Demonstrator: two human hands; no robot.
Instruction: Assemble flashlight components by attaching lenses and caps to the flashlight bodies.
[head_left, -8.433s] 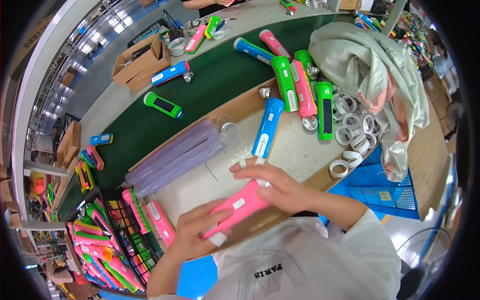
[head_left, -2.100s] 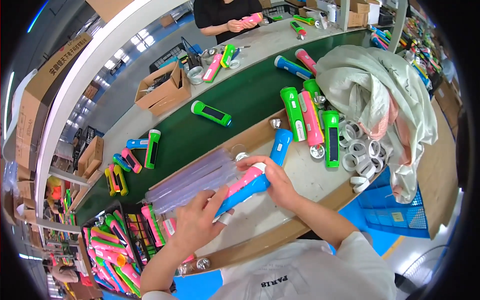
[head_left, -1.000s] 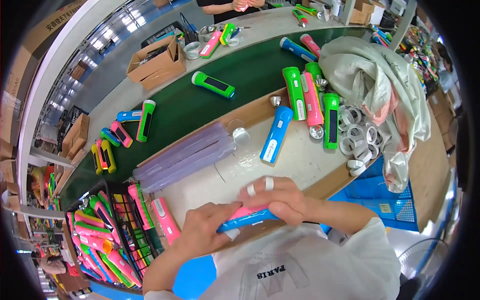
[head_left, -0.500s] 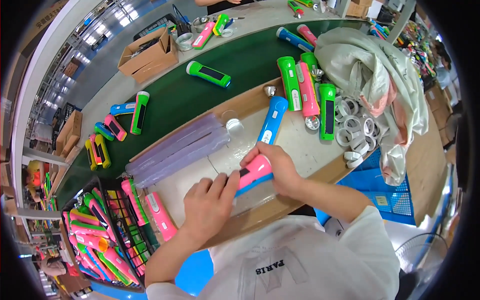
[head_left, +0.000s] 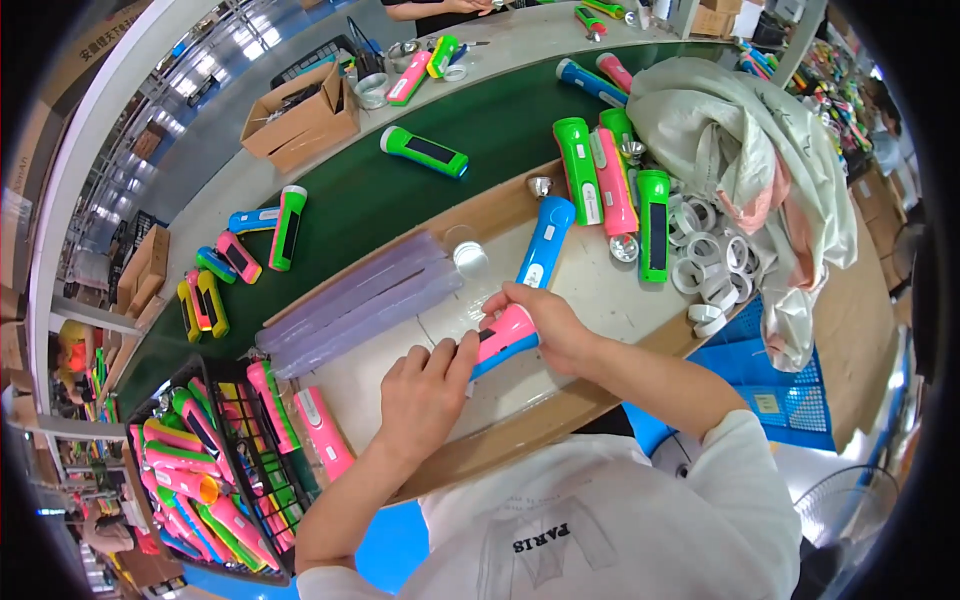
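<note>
A pink-and-blue flashlight (head_left: 508, 337) is held in both hands above the cardboard tray (head_left: 560, 400). My left hand (head_left: 428, 393) grips its near-left end, with thumb and fingers closed around it. Around the wider right end, my right hand (head_left: 548, 325) is closed, fingertips at the upper side. Part of the flashlight is hidden by the fingers. Just beyond my right hand lies a blue flashlight (head_left: 547, 240) in the tray. Purple-tinted plastic strips (head_left: 365, 300) lie to the left of it, beside a clear round lens (head_left: 470, 259). A pink flashlight body (head_left: 323, 433) rests at the tray's left end.
A black basket (head_left: 245, 480) full of flashlight bodies stands at left. Flashlights lie on the green belt (head_left: 350, 205) beyond the tray. White rings (head_left: 705, 250), a green flashlight (head_left: 653, 225) and a pale sack (head_left: 740, 150) sit at right. A co-worker's hands (head_left: 470, 6) show across the belt.
The held flashlight has tilted slightly, and both hands keep their grip. The whole view has shifted a little. More of the co-worker's arms shows at the top.
</note>
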